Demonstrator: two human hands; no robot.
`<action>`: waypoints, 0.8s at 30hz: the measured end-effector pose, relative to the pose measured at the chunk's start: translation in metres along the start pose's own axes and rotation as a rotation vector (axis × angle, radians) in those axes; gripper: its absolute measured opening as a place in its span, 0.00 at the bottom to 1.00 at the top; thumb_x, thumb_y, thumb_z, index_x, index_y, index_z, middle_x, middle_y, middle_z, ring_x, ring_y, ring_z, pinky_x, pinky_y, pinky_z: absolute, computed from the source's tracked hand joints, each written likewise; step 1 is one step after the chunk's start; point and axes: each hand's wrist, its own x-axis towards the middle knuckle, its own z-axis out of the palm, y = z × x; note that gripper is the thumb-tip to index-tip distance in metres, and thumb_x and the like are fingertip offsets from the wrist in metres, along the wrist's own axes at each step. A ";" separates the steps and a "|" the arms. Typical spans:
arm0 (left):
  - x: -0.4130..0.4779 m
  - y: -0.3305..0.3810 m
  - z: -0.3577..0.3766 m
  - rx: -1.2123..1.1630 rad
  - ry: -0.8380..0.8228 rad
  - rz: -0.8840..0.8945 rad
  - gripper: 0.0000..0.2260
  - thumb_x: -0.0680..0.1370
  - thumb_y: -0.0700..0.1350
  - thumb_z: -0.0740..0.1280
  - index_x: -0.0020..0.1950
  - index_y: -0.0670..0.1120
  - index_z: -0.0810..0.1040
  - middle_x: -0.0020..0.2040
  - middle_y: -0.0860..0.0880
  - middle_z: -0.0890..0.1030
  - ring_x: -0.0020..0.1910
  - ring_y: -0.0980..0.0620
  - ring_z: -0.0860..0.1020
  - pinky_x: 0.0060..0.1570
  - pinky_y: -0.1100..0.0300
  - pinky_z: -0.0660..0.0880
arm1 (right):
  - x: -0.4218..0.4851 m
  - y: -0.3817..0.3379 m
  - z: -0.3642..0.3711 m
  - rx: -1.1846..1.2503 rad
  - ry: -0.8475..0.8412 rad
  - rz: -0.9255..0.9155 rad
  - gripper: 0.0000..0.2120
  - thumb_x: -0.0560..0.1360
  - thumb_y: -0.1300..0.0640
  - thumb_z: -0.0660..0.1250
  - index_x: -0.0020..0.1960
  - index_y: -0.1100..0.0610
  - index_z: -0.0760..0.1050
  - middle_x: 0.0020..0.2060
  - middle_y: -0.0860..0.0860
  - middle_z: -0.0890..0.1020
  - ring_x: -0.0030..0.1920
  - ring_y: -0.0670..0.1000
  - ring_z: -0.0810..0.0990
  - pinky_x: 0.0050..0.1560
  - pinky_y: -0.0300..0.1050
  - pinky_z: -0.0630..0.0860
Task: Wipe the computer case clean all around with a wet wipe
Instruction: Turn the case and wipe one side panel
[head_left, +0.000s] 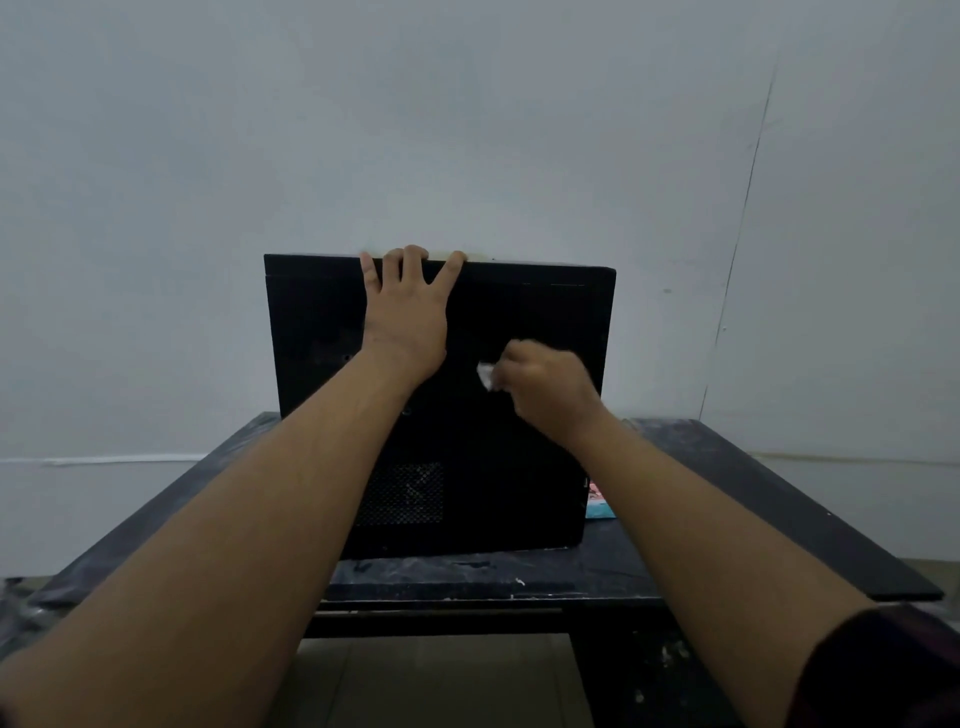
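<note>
A black computer case (550, 317) stands upright on a dark table (727, 467), its broad side panel facing me, with a mesh vent (410, 493) low on that panel. My left hand (408, 312) lies flat on the upper part of the panel, fingertips hooked over the top edge. My right hand (550, 387) is closed around a crumpled white wet wipe (485, 375) and presses it against the middle of the panel.
A pale wall stands right behind the case. A teal and pink packet (600, 503) lies on the table by the case's lower right corner. The paint-stained tabletop extends to both sides, and tiled floor shows below its front edge.
</note>
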 end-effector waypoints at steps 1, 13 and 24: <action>0.000 0.000 0.000 0.005 0.002 -0.001 0.48 0.73 0.44 0.77 0.86 0.55 0.52 0.77 0.39 0.61 0.79 0.35 0.59 0.81 0.29 0.45 | -0.003 0.001 0.001 -0.040 -0.084 -0.115 0.04 0.76 0.63 0.73 0.45 0.56 0.85 0.44 0.52 0.83 0.40 0.54 0.81 0.30 0.47 0.76; 0.000 -0.002 -0.003 -0.023 -0.008 0.010 0.49 0.73 0.44 0.78 0.86 0.55 0.52 0.78 0.39 0.60 0.80 0.35 0.57 0.80 0.30 0.43 | -0.001 -0.020 0.014 -0.008 -0.025 -0.048 0.03 0.75 0.61 0.75 0.44 0.55 0.84 0.43 0.51 0.81 0.40 0.52 0.79 0.31 0.41 0.66; -0.050 -0.013 0.020 -0.451 0.316 0.219 0.22 0.76 0.45 0.76 0.69 0.50 0.79 0.70 0.49 0.73 0.71 0.47 0.70 0.69 0.42 0.71 | 0.040 -0.023 -0.010 0.222 0.180 0.430 0.21 0.76 0.54 0.78 0.66 0.50 0.75 0.42 0.43 0.82 0.45 0.44 0.77 0.36 0.40 0.71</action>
